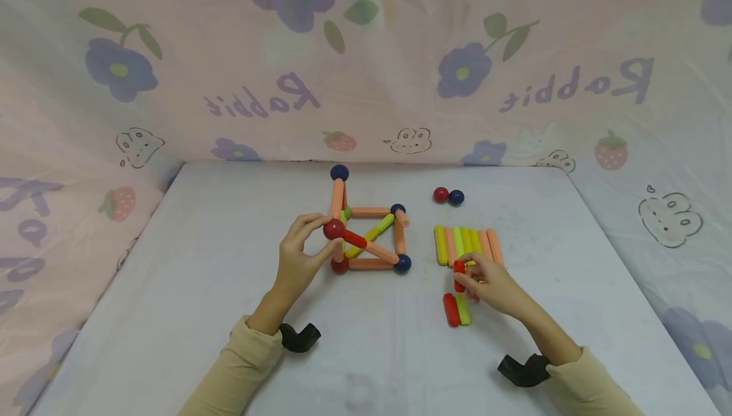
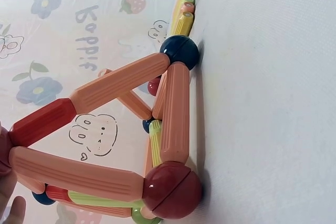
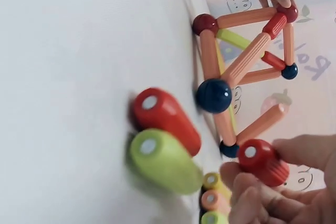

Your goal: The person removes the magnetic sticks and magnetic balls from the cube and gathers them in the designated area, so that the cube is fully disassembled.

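Note:
My left hand [image 1: 298, 257] pinches a red ball [image 1: 333, 229] at a raised corner of a frame built from magnetic sticks and balls. From that ball a short red stick [image 2: 44, 121] joins a peach stick [image 2: 121, 83], which slopes down to a blue ball [image 2: 179, 52]. A peach upright [image 2: 79, 174] runs below it to another red ball [image 2: 173, 190] on the table. My right hand [image 1: 490, 281] pinches a loose short red stick [image 3: 262, 162] between thumb and fingers, its round metal end showing. Beneath that hand lie a red stick [image 1: 451, 310] and a short green stick [image 1: 462, 309], side by side.
A row of yellow, green and peach sticks [image 1: 440, 244] lies just beyond my right hand. Farther back rest a loose red ball [image 1: 440, 195] and blue ball [image 1: 456, 198]. A patterned cloth [image 1: 377, 105] hangs behind the white table [image 1: 229, 213].

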### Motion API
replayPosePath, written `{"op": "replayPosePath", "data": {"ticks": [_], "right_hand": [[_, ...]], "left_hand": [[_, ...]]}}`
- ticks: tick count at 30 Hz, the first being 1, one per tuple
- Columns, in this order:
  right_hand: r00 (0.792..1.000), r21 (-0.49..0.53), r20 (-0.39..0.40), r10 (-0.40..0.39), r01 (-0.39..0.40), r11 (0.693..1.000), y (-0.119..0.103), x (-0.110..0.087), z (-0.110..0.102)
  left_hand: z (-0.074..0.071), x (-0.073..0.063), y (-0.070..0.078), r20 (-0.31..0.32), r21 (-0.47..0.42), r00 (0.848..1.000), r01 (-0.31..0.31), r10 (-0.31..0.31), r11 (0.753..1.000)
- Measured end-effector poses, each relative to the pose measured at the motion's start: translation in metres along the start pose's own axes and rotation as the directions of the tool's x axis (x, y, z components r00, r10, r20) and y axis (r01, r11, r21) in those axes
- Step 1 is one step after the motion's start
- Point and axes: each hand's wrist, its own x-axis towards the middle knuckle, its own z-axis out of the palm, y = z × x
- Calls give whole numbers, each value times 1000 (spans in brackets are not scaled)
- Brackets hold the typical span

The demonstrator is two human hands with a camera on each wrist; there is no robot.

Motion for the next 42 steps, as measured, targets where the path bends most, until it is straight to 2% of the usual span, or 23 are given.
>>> {"op": "replayPosePath", "data": {"ticks": [6,12,19,24,28,34,42], "right_hand": [[989,-66,119,90,-82,994,17,-19,-4],[972,-53,162,171,-164,985,25,-25,-2],[969,-46,158,192,-188,981,22,-25,-1],[987,-52,85,136,-132,990,16,-21,-9],[997,-58,-27,70,-71,996,4,-7,-13],[989,-88,-148,13,-26,996,-25,31,0],[990,-29,-107,97,-100,995,-58,89,17]], "left_hand": [[0,0,-1,5,-7,1000,5,-5,1000],[1,1,-2,3,3,1000,-6,6,1000],[0,1,0,-3,15,1000,-2,2,1000],[0,0,0,-4,11,1000,1,-1,1000],[0,0,0,-1,-2,1000,3,-3,1000],[0,0,0,7,-12,1000,-12,12,1000],[-1,-1,0,-4,-11,1000,-26,26,1000]]}}
